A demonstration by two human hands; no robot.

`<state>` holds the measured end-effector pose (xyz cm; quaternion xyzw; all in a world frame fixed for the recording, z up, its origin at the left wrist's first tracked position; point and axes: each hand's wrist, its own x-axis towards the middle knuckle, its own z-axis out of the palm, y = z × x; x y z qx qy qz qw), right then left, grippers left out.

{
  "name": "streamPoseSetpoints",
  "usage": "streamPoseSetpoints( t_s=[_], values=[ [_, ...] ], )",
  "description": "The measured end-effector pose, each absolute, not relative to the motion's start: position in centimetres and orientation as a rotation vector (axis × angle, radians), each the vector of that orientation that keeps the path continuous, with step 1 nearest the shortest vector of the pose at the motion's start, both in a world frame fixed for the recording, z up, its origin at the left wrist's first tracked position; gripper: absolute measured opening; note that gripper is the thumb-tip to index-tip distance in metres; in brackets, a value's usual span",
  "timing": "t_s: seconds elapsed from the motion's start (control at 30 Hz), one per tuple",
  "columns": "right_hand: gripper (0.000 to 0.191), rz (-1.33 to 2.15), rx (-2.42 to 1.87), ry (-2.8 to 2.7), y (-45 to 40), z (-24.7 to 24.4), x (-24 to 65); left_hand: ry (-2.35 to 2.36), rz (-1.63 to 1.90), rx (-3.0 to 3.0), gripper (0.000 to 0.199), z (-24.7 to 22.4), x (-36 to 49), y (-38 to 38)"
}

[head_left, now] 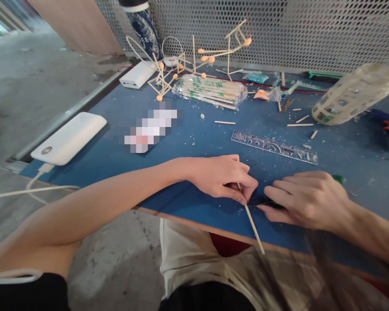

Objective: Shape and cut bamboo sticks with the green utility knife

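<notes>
My left hand (225, 178) pinches a thin wooden stick (255, 229), much like a disposable chopstick, near the front edge of the blue table. The stick slants down toward me, its lower end past the edge. Close by on the right, my right hand (306, 196) is closed around a dark, thin-bladed tool with a green end (339, 178), probably a small knife. Its dark tip reaches the stick beside my left fingertips. Most of the tool is hidden in my fist. Beyond both hands lies a clear ruler (274, 147) with white markings.
Stick figures joined by orange blobs (211, 59) stand at the back, behind a plastic pack of chopsticks (210, 90). White power banks (69, 137) lie left, a dark bottle (142, 30) behind. At right leans a translucent bottle (350, 97). Cut stick pieces (225, 122) are scattered about.
</notes>
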<state>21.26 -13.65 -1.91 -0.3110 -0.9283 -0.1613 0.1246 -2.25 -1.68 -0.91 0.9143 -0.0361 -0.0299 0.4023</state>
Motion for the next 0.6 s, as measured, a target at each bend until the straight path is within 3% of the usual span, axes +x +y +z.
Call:
streamPoseSetpoints(
  t_s=[0.43,0.6],
  values=[
    [0.031,-0.328,-0.958,-2.678,-13.4,-2.4,21.6,-0.077,-0.057,2.287,0.012,-0.8,-2.4,-1.7],
    [0.019,-0.293,-0.909,-2.66,-13.7,-2.7,22.2,-0.098,-0.038,2.335,0.008,-0.9,-2.4,-1.7]
  ],
)
